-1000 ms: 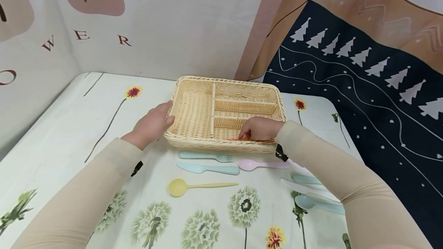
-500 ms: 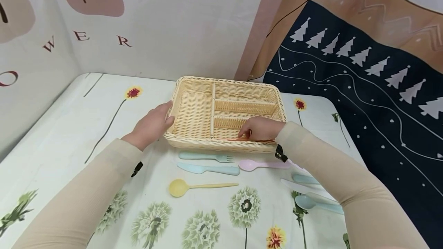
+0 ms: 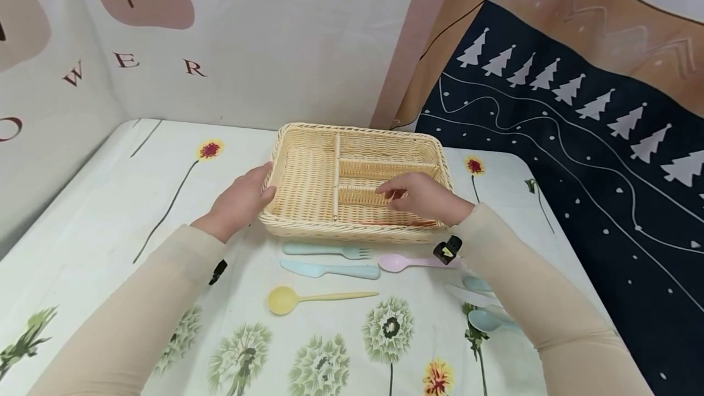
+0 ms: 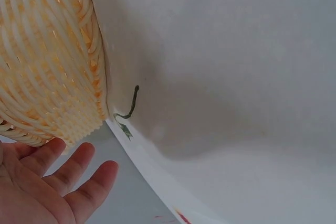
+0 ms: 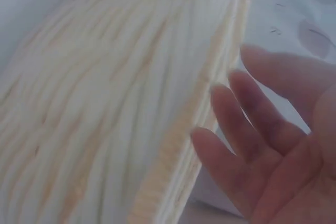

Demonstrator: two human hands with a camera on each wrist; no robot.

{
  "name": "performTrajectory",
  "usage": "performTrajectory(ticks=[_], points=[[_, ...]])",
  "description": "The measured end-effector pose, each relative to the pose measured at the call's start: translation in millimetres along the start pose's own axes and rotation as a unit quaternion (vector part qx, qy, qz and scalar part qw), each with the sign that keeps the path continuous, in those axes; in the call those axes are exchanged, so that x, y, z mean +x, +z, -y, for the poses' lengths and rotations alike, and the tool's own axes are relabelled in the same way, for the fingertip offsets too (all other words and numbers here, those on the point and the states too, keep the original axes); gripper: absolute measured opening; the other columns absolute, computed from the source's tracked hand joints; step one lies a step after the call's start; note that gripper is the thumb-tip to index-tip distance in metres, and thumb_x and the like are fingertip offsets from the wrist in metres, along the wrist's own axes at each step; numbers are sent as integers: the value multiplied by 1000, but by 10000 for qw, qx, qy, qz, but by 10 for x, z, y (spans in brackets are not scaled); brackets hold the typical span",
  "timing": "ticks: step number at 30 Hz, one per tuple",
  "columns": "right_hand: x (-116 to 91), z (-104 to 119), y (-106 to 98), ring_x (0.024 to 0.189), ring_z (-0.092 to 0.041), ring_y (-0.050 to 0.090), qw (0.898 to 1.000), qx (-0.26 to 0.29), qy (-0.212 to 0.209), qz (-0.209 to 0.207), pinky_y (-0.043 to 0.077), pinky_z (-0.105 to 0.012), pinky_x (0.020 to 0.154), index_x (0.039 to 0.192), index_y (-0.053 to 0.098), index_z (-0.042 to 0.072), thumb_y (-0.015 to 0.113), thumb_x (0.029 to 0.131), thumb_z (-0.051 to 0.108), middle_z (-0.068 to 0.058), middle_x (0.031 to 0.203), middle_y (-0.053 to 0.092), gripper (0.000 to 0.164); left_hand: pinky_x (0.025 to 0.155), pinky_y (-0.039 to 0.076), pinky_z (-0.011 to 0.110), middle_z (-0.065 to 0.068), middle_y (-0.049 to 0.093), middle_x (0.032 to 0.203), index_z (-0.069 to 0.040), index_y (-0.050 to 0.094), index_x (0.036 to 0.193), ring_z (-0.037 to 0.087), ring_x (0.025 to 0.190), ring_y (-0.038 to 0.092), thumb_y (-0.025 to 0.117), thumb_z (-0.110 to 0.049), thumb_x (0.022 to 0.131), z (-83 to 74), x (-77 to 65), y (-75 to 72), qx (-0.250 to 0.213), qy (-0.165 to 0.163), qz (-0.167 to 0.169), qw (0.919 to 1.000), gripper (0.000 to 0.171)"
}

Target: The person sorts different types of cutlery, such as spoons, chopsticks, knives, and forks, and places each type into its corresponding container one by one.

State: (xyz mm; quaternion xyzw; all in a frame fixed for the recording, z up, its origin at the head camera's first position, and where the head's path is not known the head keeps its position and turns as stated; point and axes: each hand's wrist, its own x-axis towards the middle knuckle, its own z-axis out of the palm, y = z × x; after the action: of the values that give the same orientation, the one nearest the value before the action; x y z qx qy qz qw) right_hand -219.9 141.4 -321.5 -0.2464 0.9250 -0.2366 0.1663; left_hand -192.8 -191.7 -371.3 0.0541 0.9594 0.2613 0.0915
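Observation:
A wicker basket (image 3: 308, 229) with a long left section and several narrow right compartments stands at the back of the table. My left hand (image 3: 239, 200) holds its left rim, thumb over the edge; in the left wrist view the fingertips (image 4: 55, 144) meet the outer weave. Above the front right compartment hovers my right hand (image 3: 426, 195), fingers loosely bent and apart, holding nothing. A slim orange-red piece (image 3: 422, 223) lies along that compartment's front wall, mostly hidden by the rim. In the right wrist view the blurred basket wall (image 5: 131, 77) is beside the spread fingers.
In front of the basket lie a light blue fork (image 3: 327, 250), a light blue knife (image 3: 332, 270), a pink spoon (image 3: 393, 263) and a yellow spoon (image 3: 283, 300). Under the right forearm are a white knife (image 3: 464, 295) and a blue spoon (image 3: 484, 321). Fabric backdrops rise behind.
My right hand has let go of the orange-red piece inside the front compartment and lifted up and slightly to the right, its fingers loosening. The left hand stays on the basket rim.

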Motion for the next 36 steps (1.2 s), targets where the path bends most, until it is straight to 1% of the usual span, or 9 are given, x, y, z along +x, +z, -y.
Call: performTrajectory(ticks=[3,7,10,14,18,22,26,30,36], points=[[-55,56,39,97,-19,60,9982,282,-102,-522,53,-35,88,124,66,9,68,88,5,-8,109,68,37,114,20,55,23,17,158,2,9,154,42,143,18,37,-25,103,5,-6,10,-18,-1,-12,10000,64],[-105,120,117,99,-18,60,9900,598,-355,-1230,54,-35,87,126,66,10,67,89,6,-8,113,67,37,115,19,55,23,17,158,2,9,153,42,143,17,37,-25,103,6,-15,15,-55,-4,-12,10000,64],[-137,170,184,101,-19,61,9814,804,-600,-1637,55,-35,82,125,66,8,67,89,6,-9,115,66,37,115,19,55,23,17,158,2,9,154,42,144,17,36,-25,103,6,-21,14,-80,-15,-10,10000,64],[-184,231,277,100,-21,61,9678,1007,-1060,-2050,56,-36,78,123,67,5,69,87,4,-11,114,65,35,114,19,55,22,16,158,1,8,154,42,144,17,36,-25,103,11,-28,7,-101,-20,-12,9999,63],[-230,259,390,96,-22,62,9527,953,-1577,-2417,56,-36,75,119,68,3,72,84,3,-11,114,66,35,114,19,56,23,16,158,1,8,154,43,143,17,36,-25,103,14,-29,-4,-52,7,-14,10000,63],[-255,285,519,94,-24,63,9404,764,-2027,-2620,56,-37,75,117,69,3,73,83,2,-12,113,67,35,113,21,57,23,17,158,1,9,154,44,142,19,36,-25,103,6,-27,-15,18,8,-34,10000,63],[-266,328,635,99,-25,64,9330,632,-2333,-2666,56,-30,81,116,69,3,74,82,3,-12,112,67,34,113,21,58,23,18,157,1,10,154,44,142,20,36,-25,103,9,-18,-9,45,5,-58,10000,63],[-285,366,731,103,-24,64,9313,580,-2450,-2631,53,-24,87,114,70,3,75,81,2,-11,111,67,34,113,21,57,22,18,158,1,10,154,44,142,20,35,-26,103,19,-4,8,50,9,-78,10000,63],[-341,393,862,90,-19,65,9322,537,-2517,-2543,54,-20,75,112,71,3,74,80,1,-9,106,67,32,114,21,56,22,19,157,1,10,154,43,142,20,35,-25,102,24,20,11,42,48,-84,9999,63]])
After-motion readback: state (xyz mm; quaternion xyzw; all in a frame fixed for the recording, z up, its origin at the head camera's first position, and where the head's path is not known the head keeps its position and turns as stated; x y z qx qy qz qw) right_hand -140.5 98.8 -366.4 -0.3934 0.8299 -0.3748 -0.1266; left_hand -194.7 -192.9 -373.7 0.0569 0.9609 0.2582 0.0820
